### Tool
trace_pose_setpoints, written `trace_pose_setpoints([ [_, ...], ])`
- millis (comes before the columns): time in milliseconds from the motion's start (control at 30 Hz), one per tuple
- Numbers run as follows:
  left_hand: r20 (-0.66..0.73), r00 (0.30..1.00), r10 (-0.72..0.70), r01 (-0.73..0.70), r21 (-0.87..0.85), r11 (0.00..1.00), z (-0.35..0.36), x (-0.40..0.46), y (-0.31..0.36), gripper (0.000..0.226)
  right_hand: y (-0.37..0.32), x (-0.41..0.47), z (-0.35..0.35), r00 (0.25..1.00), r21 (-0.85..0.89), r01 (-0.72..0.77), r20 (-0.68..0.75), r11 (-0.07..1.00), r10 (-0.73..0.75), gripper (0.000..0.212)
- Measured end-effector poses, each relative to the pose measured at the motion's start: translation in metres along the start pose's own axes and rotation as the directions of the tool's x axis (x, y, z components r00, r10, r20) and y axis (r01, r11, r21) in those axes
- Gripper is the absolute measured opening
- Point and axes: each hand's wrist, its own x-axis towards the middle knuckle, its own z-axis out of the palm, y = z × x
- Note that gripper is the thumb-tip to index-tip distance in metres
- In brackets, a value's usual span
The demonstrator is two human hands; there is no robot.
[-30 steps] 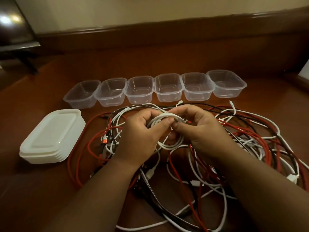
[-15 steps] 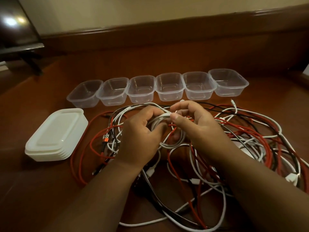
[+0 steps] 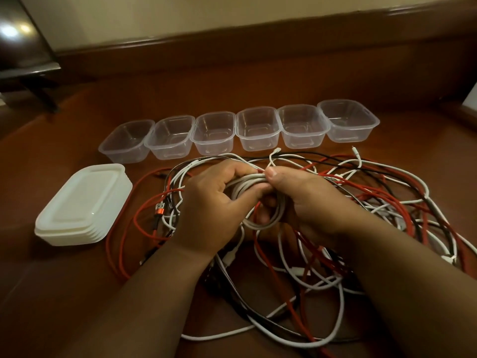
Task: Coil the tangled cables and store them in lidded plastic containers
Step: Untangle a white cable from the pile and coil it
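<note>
A small coil of white cable (image 3: 260, 223) hangs between both hands above the tangle. My left hand (image 3: 209, 213) grips the coil's left side, with the thumb across its top loops. My right hand (image 3: 307, 200) pinches the coil's top right, and a short free end with a plug (image 3: 275, 152) sticks up from its fingers. Under the hands lies a tangle of red, white and black cables (image 3: 374, 202) spread over the brown surface. Several clear plastic containers (image 3: 258, 130) stand open in a row behind the tangle.
A stack of white lids (image 3: 82, 205) lies at the left of the tangle. A dark wooden ledge (image 3: 258, 47) runs along the wall behind the containers. Dark furniture (image 3: 23, 60) stands at the far left. An orange-tipped plug (image 3: 159, 209) lies by my left hand.
The hands have drawn together and tightened the white coil. The free end now sticks up above my right fingers. The camera has shifted slightly.
</note>
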Motion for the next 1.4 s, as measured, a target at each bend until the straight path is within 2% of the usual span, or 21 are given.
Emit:
trace_pose_setpoints([
  [200,-0.026,0.999,-0.030,0.028,-0.047,0.998,0.001,0.001,-0.001,0.017,0.002,0.002,0.003,0.998,0.302,0.060,0.006,0.951,-0.064,0.026],
  [267,-0.011,0.995,-0.096,0.094,-0.092,0.991,0.002,0.001,-0.002,0.013,0.002,0.004,0.001,0.996,0.305,0.089,-0.053,0.948,-0.076,0.025],
  [367,0.017,0.972,-0.233,0.233,-0.151,0.961,0.002,0.000,-0.005,0.025,0.000,0.005,-0.002,0.984,0.224,0.146,-0.134,0.964,-0.118,0.024],
  [533,-0.030,0.971,-0.238,0.236,-0.037,0.971,-0.001,0.005,-0.005,0.028,-0.001,0.002,-0.003,0.983,0.189,0.169,-0.101,0.967,-0.152,0.024],
  [600,-0.028,0.948,-0.316,0.314,-0.062,0.947,-0.003,0.006,-0.004,0.023,-0.002,0.000,-0.003,0.980,0.217,0.191,-0.095,0.957,-0.174,0.026],
  [733,0.084,0.829,-0.553,0.546,-0.339,0.767,0.000,0.007,0.002,0.017,-0.002,0.001,-0.005,0.972,0.287,0.232,-0.092,0.929,-0.214,0.028],
  [800,0.178,0.782,-0.598,0.590,-0.521,0.616,0.001,0.007,0.004,0.022,-0.001,0.003,-0.006,0.967,0.294,0.255,-0.100,0.921,-0.235,0.030],
  [867,0.280,0.769,-0.575,0.594,-0.645,0.480,0.000,0.008,0.008,0.021,-0.002,0.002,-0.008,0.956,0.232,0.285,-0.140,0.930,-0.258,0.029],
  [933,0.307,0.771,-0.558,0.590,-0.675,0.443,-0.001,0.007,0.010,0.019,-0.004,0.001,-0.008,0.939,0.120,0.319,-0.177,0.940,-0.296,0.023],
  [1000,0.290,0.765,-0.575,0.583,-0.691,0.428,0.000,0.007,0.011,0.031,-0.003,0.000,-0.008,0.923,0.031,0.357,-0.166,0.934,-0.347,0.017],
  [1133,0.233,0.792,-0.564,0.521,-0.740,0.426,0.000,0.008,0.013,0.036,0.001,0.002,-0.010,0.902,-0.056,0.402,-0.151,0.914,-0.406,0.012],
  [1200,0.266,0.801,-0.537,0.522,-0.749,0.408,-0.001,0.009,0.014,0.035,0.002,0.003,-0.010,0.900,-0.085,0.395,-0.163,0.915,-0.404,0.014],
  [1233,0.305,0.799,-0.519,0.534,-0.757,0.377,0.000,0.008,0.013,0.035,0.001,0.003,-0.010,0.901,-0.092,0.391,-0.165,0.916,-0.401,0.014],
  [1333,0.430,0.767,-0.477,0.572,-0.795,0.202,-0.001,0.007,0.013,0.034,0.000,0.002,-0.011,0.908,-0.124,0.373,-0.156,0.920,-0.389,0.015],
  [1400,0.436,0.771,-0.464,0.566,-0.803,0.186,-0.003,0.007,0.014,0.035,-0.001,0.000,-0.010,0.915,-0.136,0.363,-0.133,0.922,-0.380,0.017],
])
